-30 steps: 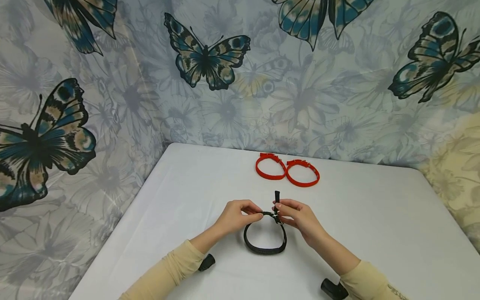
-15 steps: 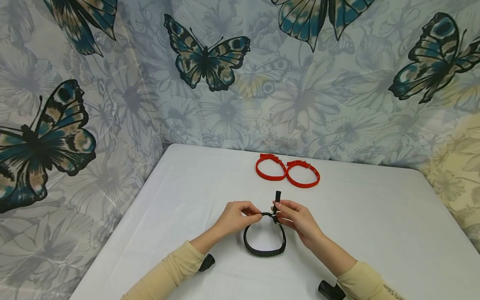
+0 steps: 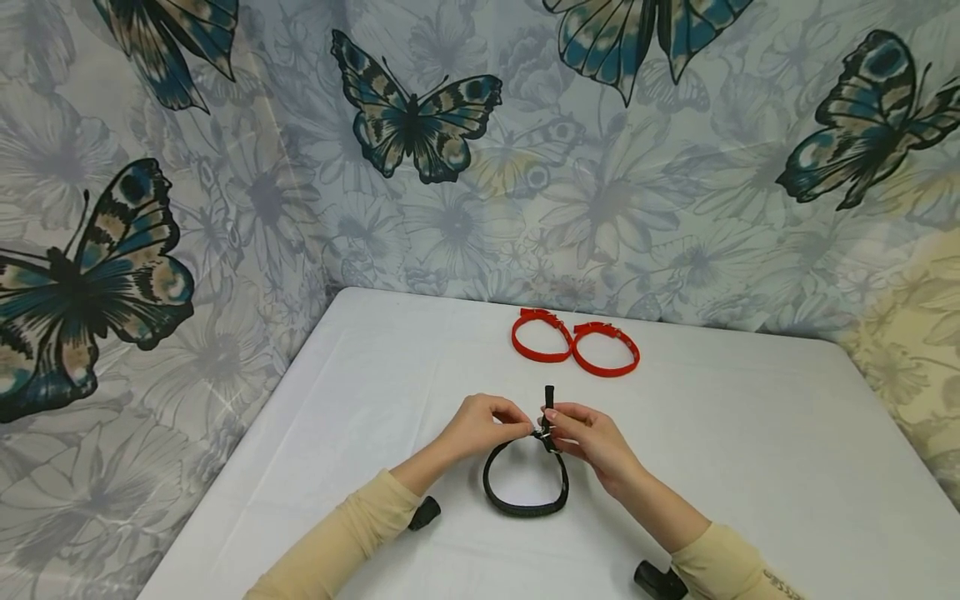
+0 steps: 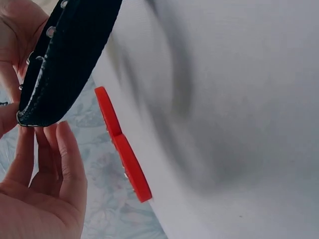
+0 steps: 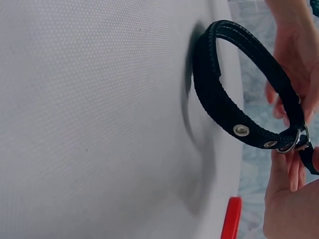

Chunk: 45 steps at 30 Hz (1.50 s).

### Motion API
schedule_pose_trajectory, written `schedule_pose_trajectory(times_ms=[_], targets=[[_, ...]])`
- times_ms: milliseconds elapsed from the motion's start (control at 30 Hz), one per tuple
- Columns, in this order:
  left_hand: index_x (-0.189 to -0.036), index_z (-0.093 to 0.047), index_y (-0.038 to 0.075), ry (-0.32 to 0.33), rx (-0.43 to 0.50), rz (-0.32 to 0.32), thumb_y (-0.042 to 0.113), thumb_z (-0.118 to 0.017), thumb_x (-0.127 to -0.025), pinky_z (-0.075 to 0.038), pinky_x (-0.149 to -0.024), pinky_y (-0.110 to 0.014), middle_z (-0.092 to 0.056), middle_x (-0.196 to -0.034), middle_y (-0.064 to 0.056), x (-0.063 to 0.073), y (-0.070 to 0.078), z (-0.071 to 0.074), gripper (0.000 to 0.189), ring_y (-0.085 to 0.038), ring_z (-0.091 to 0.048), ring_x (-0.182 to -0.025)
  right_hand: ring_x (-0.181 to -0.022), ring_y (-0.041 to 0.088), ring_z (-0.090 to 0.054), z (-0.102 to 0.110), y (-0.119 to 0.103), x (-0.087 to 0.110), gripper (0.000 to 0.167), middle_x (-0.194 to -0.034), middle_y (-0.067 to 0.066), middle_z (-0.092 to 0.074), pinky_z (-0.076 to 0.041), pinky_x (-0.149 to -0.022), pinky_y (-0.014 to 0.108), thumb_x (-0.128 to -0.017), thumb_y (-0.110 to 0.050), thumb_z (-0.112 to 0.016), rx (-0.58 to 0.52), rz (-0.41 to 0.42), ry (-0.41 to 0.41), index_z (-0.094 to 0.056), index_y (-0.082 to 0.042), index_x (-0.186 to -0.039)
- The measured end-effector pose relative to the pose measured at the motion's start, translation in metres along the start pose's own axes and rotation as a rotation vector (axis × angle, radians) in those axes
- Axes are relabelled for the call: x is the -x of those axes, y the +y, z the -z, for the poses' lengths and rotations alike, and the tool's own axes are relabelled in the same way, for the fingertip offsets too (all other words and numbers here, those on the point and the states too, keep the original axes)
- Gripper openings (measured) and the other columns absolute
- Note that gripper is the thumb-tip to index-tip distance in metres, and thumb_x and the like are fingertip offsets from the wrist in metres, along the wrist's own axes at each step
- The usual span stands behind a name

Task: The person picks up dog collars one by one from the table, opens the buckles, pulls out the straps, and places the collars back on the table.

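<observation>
A black collar (image 3: 525,510) with a metal buckle and eyelets forms an open loop in the head view, held up above the white table. My left hand (image 3: 487,429) pinches the strap at the loop's far side, left of the buckle. My right hand (image 3: 600,442) holds the strap at the buckle, its free end (image 3: 549,398) standing upward. In the left wrist view the collar (image 4: 75,59) hangs over my left hand (image 4: 47,191). Eyelets and a metal ring show on the collar (image 5: 209,94) in the right wrist view, beside my right hand (image 5: 294,204).
Two red collars (image 3: 542,357) lie side by side towards the table's far edge. The white table (image 3: 375,358) meets a butterfly-patterned backdrop (image 3: 457,225). Black wrist-worn devices (image 3: 426,512) show by both sleeves.
My left hand has shifted slightly right, closer to the buckle. The black collar's loop has moved slightly left, and its free end too. The red collars stay in place.
</observation>
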<state>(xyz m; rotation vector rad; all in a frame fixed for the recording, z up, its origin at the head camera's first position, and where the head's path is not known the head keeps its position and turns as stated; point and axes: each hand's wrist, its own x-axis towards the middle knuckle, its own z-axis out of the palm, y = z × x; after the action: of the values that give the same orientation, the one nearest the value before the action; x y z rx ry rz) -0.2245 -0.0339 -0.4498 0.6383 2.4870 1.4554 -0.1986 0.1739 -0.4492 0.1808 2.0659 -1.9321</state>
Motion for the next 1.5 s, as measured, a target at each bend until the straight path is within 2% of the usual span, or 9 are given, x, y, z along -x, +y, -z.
schedule_pose_trajectory(times_ms=[233, 433, 567, 733, 867, 1067, 1333, 1500], targets=[[-0.084, -0.079, 0.022, -0.087, 0.056, 0.108, 0.027, -0.077, -0.083, -0.051, -0.067, -0.025, -0.071, -0.080, 0.013, -0.007, 0.003, -0.001, 0.006, -0.006, -0.063, -0.076, -0.094, 0.017, -0.065, -0.004, 0.002, 0.000, 0.049, -0.103, 0.003, -0.071, -0.054, -0.086, 0.033, -0.091, -0.034, -0.070, 0.009, 0.004, 0.004, -0.061, 0.001, -0.124], [-0.083, -0.080, 0.019, -0.135, 0.056, 0.160, 0.025, -0.079, -0.080, -0.049, -0.067, -0.023, -0.071, -0.079, 0.010, -0.013, 0.004, 0.000, 0.007, -0.006, -0.062, -0.075, -0.092, 0.016, -0.064, -0.006, 0.004, 0.001, 0.048, -0.099, 0.002, -0.071, -0.053, -0.086, 0.034, -0.090, -0.035, -0.070, 0.027, 0.012, 0.015, -0.063, 0.000, -0.122], [-0.082, -0.080, 0.016, -0.151, 0.087, 0.201, 0.024, -0.080, -0.078, -0.046, -0.062, -0.021, -0.072, -0.079, 0.008, -0.015, 0.004, -0.002, 0.009, -0.006, -0.059, -0.072, -0.090, 0.017, -0.063, -0.007, 0.005, 0.001, 0.047, -0.098, 0.002, -0.071, -0.053, -0.085, 0.034, -0.090, -0.036, -0.071, 0.037, 0.009, 0.036, -0.064, -0.001, -0.121], [-0.081, -0.080, 0.013, -0.135, 0.127, 0.256, 0.022, -0.081, -0.076, -0.042, -0.058, -0.020, -0.071, -0.079, 0.006, -0.016, 0.003, -0.006, 0.011, -0.006, -0.056, -0.069, -0.089, 0.017, -0.064, -0.007, 0.010, 0.000, 0.047, -0.098, 0.003, -0.070, -0.053, -0.085, 0.034, -0.088, -0.036, -0.072, 0.052, 0.018, 0.067, -0.065, -0.002, -0.119], [-0.081, -0.080, 0.013, -0.118, 0.130, 0.257, 0.022, -0.082, -0.075, -0.042, -0.058, -0.020, -0.071, -0.079, 0.006, -0.016, 0.002, -0.009, 0.011, -0.006, -0.056, -0.069, -0.090, 0.017, -0.066, -0.007, 0.012, -0.002, 0.044, -0.098, 0.004, -0.071, -0.054, -0.085, 0.033, -0.087, -0.035, -0.074, 0.047, 0.026, 0.095, -0.067, -0.003, -0.116], [-0.082, -0.080, 0.012, -0.088, 0.124, 0.219, 0.024, -0.081, -0.077, -0.047, -0.064, -0.022, -0.072, -0.078, 0.007, -0.012, -0.001, -0.014, 0.013, -0.005, -0.059, -0.072, -0.088, 0.017, -0.066, -0.007, 0.012, -0.002, 0.044, -0.096, 0.004, -0.071, -0.054, -0.083, 0.033, -0.086, -0.035, -0.075, 0.048, 0.024, 0.109, -0.067, -0.002, -0.115], [-0.080, -0.078, 0.013, -0.018, 0.112, 0.176, 0.022, -0.079, -0.076, -0.043, -0.053, -0.022, -0.068, -0.071, 0.008, -0.007, -0.002, -0.023, 0.010, -0.007, -0.054, -0.062, -0.086, 0.019, -0.066, -0.008, 0.013, 0.000, 0.042, -0.092, 0.005, -0.071, -0.055, -0.081, 0.033, -0.087, -0.033, -0.074, 0.021, 0.021, 0.114, -0.067, -0.002, -0.113], [-0.079, -0.077, 0.013, 0.020, 0.108, 0.171, 0.021, -0.077, -0.076, -0.044, -0.054, -0.024, -0.067, -0.073, 0.008, -0.005, -0.001, -0.028, 0.008, -0.008, -0.054, -0.063, -0.086, 0.021, -0.066, -0.008, 0.012, 0.000, 0.043, -0.093, 0.005, -0.072, -0.056, -0.082, 0.034, -0.087, -0.034, -0.074, 0.018, 0.033, 0.115, -0.067, -0.001, -0.114]])
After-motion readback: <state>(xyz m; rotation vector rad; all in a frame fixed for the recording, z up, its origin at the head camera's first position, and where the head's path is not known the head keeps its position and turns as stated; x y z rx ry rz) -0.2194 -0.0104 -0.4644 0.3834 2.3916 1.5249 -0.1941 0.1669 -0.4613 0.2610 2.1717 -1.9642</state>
